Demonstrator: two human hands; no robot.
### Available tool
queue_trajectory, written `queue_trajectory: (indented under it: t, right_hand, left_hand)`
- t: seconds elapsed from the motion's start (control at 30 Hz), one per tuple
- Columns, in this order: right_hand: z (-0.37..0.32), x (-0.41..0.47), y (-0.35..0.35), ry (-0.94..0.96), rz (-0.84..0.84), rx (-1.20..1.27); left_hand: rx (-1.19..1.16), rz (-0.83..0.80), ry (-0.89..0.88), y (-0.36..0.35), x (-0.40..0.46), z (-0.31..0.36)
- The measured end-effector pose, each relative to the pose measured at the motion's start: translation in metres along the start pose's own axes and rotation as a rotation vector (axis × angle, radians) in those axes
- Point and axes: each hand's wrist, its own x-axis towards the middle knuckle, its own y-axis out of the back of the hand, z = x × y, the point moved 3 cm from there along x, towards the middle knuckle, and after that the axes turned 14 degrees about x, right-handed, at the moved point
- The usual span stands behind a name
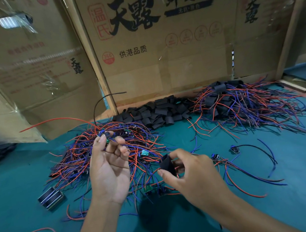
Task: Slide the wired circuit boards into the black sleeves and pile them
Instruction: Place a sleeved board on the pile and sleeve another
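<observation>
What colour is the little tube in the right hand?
Black. The sleeve pinched in the right hand shows best in the head view.

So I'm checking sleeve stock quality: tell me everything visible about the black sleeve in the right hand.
The black sleeve is a short, matte, flattened tube that looks like soft plastic or rubber. It stands roughly upright above the teal table, pinched between the right hand's thumb and fingers. No circuit board is in it yet.

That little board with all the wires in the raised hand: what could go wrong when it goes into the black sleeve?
The left hand pinches a wired board whose wires trail into the tangled pile, so lifting may drag others along. The right hand holds the black sleeve partly squeezed; its mouth may be too flat for the board. Loose wires could snag at the opening.
</observation>
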Motion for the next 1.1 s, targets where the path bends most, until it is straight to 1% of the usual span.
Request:
queue_trajectory:
  t: [0.13, 0.3, 0.4, 0.47, 0.7, 0.83, 0.9, 1.03, 1.1]
  right_hand:
    - [-0.001, -0.001, 0.001, -0.003, 0.0, 0.001]
    - [-0.008, -0.002, 0.002, 0.04, -0.005, -0.019]
    - [-0.012, -0.002, 0.004, 0.089, 0.01, -0.053]
    - [-0.013, -0.003, 0.005, 0.119, 0.031, -0.056]
    - [-0.018, 0.002, 0.01, 0.227, 0.067, 0.049]
    - [-0.017, 0.007, 0.018, 0.235, 0.124, 0.039]
    - [-0.015, 0.01, 0.02, 0.234, 0.121, 0.028]
    - [-0.015, 0.011, 0.022, 0.283, 0.095, 0.022]
    - [-0.014, 0.011, 0.022, 0.286, 0.084, 0.015]
  left_hand:
    - [-0.026, -0.011, -0.005, 0.001, 0.0, 0.002]
    - [0.017, -0.025, -0.004, -0.002, -0.001, 0.0]
    - [0.064, -0.059, -0.019, -0.005, -0.003, -0.002]
    - [0.082, -0.11, -0.013, -0.009, -0.005, -0.006]
    - [0.174, -0.244, 0.086, -0.024, -0.018, -0.035]
    - [0.264, -0.312, 0.178, -0.029, -0.025, -0.05]
    - [0.326, -0.342, 0.179, -0.029, -0.024, -0.052]
    - [0.356, -0.316, 0.165, -0.027, -0.021, -0.05]
    - [0.36, -0.306, 0.131, -0.026, -0.02, -0.048]
